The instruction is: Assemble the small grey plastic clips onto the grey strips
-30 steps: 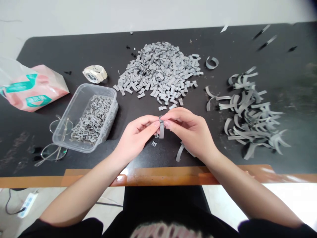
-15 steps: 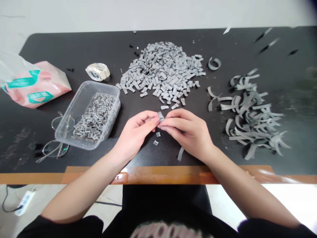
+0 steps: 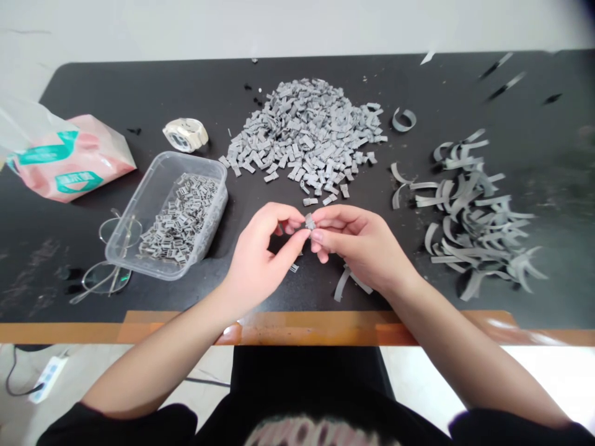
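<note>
Between my two hands is a small grey strap piece (image 3: 310, 221), pinched at its edges by the fingertips. My left hand (image 3: 260, 248) closes thumb and fingertips on its left side. My right hand (image 3: 369, 244) grips it from the right, thumb toward me. Whether a buckle is threaded on the piece is too small to tell. Under the hands a small grey plastic buckle (image 3: 294, 267) lies partly hidden on the table. Close below my right hand are grey webbing strips (image 3: 341, 285). A large heap of short grey strap pieces (image 3: 311, 136) rises just beyond the hands.
To the left stands a clear plastic tub (image 3: 134, 198) of small grey buckles. Around it are eyeglasses (image 3: 106, 279), a white watch (image 3: 186, 135) and a pink tissue pack (image 3: 93, 155). Curved webbing strips (image 3: 465, 210) pile up on the right. Brown tape (image 3: 307, 328) covers the table's front edge.
My hands have shifted slightly right, and the fingers have re-gripped around the small piece. A second strip now shows beside the first under my right hand. The buckles below are more covered.
</note>
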Demonstrator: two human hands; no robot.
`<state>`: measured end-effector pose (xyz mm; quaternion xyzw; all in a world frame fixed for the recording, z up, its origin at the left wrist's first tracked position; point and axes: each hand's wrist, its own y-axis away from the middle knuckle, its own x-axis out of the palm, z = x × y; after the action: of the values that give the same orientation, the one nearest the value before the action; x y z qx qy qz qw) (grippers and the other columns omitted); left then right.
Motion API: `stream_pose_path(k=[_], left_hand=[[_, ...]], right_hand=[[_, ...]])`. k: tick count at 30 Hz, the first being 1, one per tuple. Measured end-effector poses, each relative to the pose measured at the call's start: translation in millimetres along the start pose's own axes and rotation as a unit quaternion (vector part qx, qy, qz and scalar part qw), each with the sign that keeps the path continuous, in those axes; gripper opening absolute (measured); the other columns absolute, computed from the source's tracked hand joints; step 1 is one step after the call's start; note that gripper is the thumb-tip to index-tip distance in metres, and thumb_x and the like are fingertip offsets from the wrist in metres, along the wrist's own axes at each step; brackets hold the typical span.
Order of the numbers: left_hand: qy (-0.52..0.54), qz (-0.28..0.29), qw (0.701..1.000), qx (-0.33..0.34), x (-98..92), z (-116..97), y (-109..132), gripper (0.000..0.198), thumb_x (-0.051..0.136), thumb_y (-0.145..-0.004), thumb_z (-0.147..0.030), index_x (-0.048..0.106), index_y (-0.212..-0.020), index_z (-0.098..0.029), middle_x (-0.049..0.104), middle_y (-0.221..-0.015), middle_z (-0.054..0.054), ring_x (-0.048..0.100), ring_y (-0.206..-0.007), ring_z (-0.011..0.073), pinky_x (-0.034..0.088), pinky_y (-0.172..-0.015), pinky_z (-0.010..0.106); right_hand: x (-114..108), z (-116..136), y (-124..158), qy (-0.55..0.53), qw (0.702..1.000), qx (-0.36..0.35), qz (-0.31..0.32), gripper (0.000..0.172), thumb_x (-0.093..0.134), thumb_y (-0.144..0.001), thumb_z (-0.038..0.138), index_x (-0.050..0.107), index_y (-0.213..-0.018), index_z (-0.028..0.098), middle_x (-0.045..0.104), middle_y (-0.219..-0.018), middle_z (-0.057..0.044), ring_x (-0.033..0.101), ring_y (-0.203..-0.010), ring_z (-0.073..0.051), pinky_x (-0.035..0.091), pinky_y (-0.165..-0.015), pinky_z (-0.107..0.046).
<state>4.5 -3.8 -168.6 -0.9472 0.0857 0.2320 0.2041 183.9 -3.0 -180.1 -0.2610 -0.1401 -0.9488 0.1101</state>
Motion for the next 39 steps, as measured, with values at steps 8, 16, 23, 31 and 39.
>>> stream_pose_path(k=[8,16,23,31,39], left_hand=[[-0.148,0.002,0.988,0.041,-4.3,-1,1,0.020,0.068,-0.094,-0.021,0.073,-0.114,-0.023,0.068,-0.107,0.004,0.065,-0.100,0.0181,0.056,-0.094,0.033],[-0.126,0.017,0.991,0.035,-4.0,-1,0,0.017,0.067,-0.094,-0.016,0.073,-0.109,-0.020,0.073,-0.105,0.004,0.069,-0.095,0.0163,0.055,-0.088,0.030],[-0.148,0.001,0.986,0.082,-1.5,4,1,0.010,0.068,-0.094,-0.016,0.074,-0.101,-0.020,0.076,-0.094,0.001,0.071,-0.087,0.0156,0.053,-0.082,0.030],[-0.203,-0.021,0.953,0.222,-1.6,5,0,0.008,0.071,-0.091,-0.014,0.068,-0.096,-0.019,0.076,-0.088,0.001,0.069,-0.078,0.0158,0.048,-0.078,0.034],[-0.099,0.024,0.988,0.117,-8.8,-8,0,0.014,0.066,-0.093,-0.015,0.068,-0.106,-0.021,0.075,-0.099,0.003,0.070,-0.092,0.0169,0.054,-0.081,0.032]], right_hand=[[1,5,1,-0.030,0.999,0.020,-0.004,0.019,0.091,-0.068,0.012,0.080,-0.084,0.016,0.074,-0.069,0.001,0.065,-0.059,-0.007,0.052,-0.049,-0.013],[-1,2,2,-0.020,0.999,0.032,0.021,0.012,0.086,-0.077,0.016,0.079,-0.088,0.017,0.077,-0.075,-0.001,0.067,-0.061,-0.008,0.056,-0.060,-0.019],[-1,3,2,0.030,0.999,0.021,0.027,0.009,0.082,-0.085,0.024,0.080,-0.086,0.016,0.076,-0.072,-0.001,0.065,-0.061,-0.008,0.054,-0.061,-0.019],[-3,0,2,0.054,0.997,0.019,0.049,0.016,0.081,-0.087,0.030,0.075,-0.083,0.016,0.071,-0.071,0.000,0.063,-0.065,-0.011,0.051,-0.063,-0.022],[-5,4,5,0.024,0.996,0.001,0.088,0.017,0.078,-0.090,0.031,0.069,-0.084,0.018,0.062,-0.065,0.004,0.054,-0.062,-0.010,0.045,-0.066,-0.025]])
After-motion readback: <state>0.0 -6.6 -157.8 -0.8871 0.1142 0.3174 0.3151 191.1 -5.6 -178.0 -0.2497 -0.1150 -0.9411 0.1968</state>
